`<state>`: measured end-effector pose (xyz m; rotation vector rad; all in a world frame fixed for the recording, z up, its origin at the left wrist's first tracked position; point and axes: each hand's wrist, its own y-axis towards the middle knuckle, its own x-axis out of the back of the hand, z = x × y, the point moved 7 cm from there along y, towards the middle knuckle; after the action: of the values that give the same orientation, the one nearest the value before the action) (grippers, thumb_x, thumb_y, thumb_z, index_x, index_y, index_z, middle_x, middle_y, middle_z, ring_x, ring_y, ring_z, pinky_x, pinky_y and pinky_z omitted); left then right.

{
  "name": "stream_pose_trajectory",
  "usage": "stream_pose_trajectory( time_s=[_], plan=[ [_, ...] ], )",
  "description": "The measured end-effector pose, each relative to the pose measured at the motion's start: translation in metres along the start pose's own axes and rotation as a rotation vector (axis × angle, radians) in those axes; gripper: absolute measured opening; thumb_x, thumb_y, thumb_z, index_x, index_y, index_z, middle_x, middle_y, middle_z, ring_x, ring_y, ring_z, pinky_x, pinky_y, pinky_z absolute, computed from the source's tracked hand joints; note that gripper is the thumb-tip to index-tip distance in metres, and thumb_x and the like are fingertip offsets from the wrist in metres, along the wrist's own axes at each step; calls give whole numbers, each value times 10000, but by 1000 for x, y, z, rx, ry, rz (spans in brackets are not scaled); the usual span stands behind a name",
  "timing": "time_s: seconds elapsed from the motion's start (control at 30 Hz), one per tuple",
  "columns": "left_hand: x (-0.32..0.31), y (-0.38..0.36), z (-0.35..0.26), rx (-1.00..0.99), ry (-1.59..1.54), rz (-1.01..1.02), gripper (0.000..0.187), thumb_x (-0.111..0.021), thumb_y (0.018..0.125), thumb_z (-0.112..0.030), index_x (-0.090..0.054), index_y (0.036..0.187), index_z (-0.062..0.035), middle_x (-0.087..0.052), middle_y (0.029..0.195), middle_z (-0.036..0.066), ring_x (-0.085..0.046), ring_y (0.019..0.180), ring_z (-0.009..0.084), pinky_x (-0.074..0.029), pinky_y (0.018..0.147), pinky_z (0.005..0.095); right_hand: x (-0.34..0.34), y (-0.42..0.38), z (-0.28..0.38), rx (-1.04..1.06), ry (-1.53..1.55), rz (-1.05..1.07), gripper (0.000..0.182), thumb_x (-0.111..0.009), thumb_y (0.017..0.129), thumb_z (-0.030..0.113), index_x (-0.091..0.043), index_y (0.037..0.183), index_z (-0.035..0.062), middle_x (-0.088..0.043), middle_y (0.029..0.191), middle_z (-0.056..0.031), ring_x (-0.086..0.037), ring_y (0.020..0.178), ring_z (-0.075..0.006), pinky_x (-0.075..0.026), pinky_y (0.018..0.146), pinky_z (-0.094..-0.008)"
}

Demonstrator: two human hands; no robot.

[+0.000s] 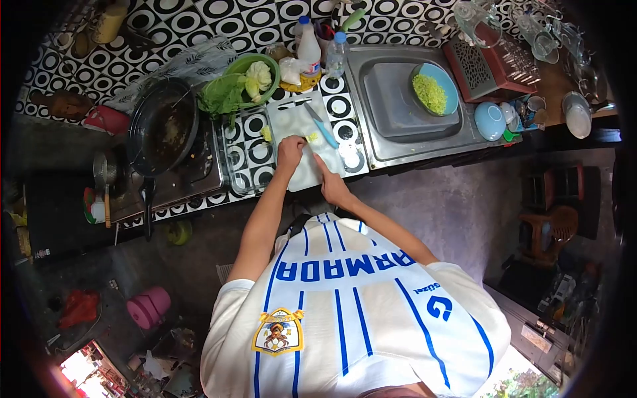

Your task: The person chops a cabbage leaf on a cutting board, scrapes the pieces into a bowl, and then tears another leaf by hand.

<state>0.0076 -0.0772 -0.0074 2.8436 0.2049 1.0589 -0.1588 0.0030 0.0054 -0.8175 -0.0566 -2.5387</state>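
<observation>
On the white cutting board (302, 123), my left hand (290, 152) is closed, its fingers curled over a small pale-green cabbage piece (312, 137). My right hand (332, 184) is closed near the board's front right, the index finger stretched forward. It grips what looks like a knife; only a thin dark blade edge (310, 148) shows between the hands, and the handle is hidden. Beyond them a second knife with a light-blue handle (326, 134) lies on the board. A yellowish leaf scrap (267, 133) is at the board's left edge.
A green basin (273, 69) of cabbage and leaves stands behind the board. To the left sits a black wok (162, 126) on the stove. At right, a blue bowl (449, 83) of shredded cabbage rests on an upturned grey tub (391, 99) over the sink. Bottles (309, 50) stand behind.
</observation>
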Motion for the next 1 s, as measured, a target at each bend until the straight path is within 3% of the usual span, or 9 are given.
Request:
stream_pose_trajectory(
  time_s=[0.17,0.27,0.53,0.7,1.0],
  plan=[
    [1,-1,-9,-6,34,28,137,-624,809,-40,-739,882,-30,-713,904,173,-679,863,378,-540,785,447,0,61,2,-37,-38,-8,825,-443,869,-32,-147,1603,200,-612,733,-368,-602,714,-567,-467,711,-616],
    [4,-1,-6,4,57,41,134,-624,817,-46,-736,888,-25,-715,910,168,-678,868,380,-540,789,448,-2,79,5,59,-19,-95,815,-456,881,-16,-147,1602,205,-605,723,-374,-599,699,-564,-465,687,-617],
    [-2,-8,-5,-25,55,-25,121,-654,831,-53,-748,907,-37,-709,1016,127,-671,940,350,-532,834,417,9,11,1,-39,-131,58,837,-467,875,-30,-132,1604,209,-603,700,-361,-601,676,-550,-457,675,-618],
    [-4,-6,-1,-10,31,12,120,-673,832,-48,-751,922,-51,-696,1040,94,-666,964,321,-529,852,400,17,19,-2,-56,-107,51,795,-458,918,-9,-130,1605,221,-611,706,-351,-608,688,-545,-459,683,-612],
    [4,-4,2,-19,-52,-75,156,-719,809,-70,-738,945,3,-704,1045,146,-657,987,338,-524,895,404,18,22,0,-39,-19,35,725,-435,968,45,-134,1604,224,-608,705,-355,-608,703,-549,-463,719,-595]
  ],
)
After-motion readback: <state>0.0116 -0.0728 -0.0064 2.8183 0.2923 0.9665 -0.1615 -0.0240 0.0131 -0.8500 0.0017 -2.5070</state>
